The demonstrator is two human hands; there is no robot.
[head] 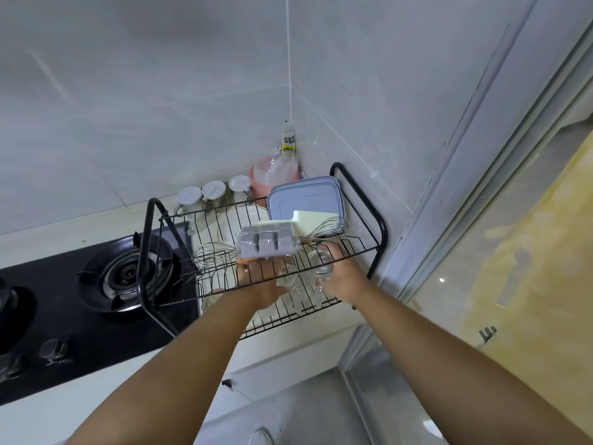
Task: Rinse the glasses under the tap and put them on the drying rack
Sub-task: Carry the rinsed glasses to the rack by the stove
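A black two-tier wire drying rack (378, 226) stands on the counter in the corner. Both my arms reach under its top shelf to the lower shelf. My right hand (341, 273) grips a clear glass (322, 268) just above the lower wires. My left hand (261, 285) is closed round another clear glass (287, 279) beside it; the upper wires partly hide both. More clear glasses (54, 348) stand on the black hob at the lower left. The tap is out of view.
On the top shelf lie a grey ice tray (269, 245), two whisks (211, 255) and grey container lids (305, 197). White-lidded jars (213, 192) and a pink bottle (266, 179) stand behind. A gas burner (128, 271) is left, a glass sliding door (481, 252) right.
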